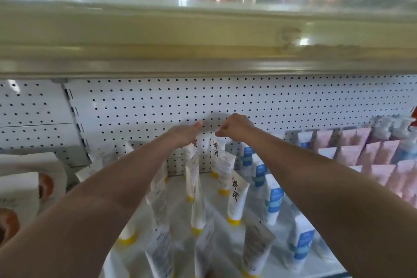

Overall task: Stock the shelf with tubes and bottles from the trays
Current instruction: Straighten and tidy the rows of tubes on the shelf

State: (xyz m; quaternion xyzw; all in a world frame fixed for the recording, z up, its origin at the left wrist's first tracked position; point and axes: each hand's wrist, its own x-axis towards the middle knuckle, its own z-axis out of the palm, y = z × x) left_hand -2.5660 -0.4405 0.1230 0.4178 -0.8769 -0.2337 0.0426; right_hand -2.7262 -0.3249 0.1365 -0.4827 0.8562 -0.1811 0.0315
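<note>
Both hands, left hand [186,133] and right hand [234,127], seemingly pinch rear tube [217,145] by pegboard [140,106].

Both bare arms reached forward; the left hand [185,133] lay with fingers extended, the right hand [234,127] curled, fingertips pinched together.

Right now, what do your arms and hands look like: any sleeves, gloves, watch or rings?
Both arms are bare for all of their length in view: no sleeves show. The left hand and right hand wear no gloves. I see no watch or band on either wrist. The fingers are too blurred and turned away to rule out a ring.
</note>
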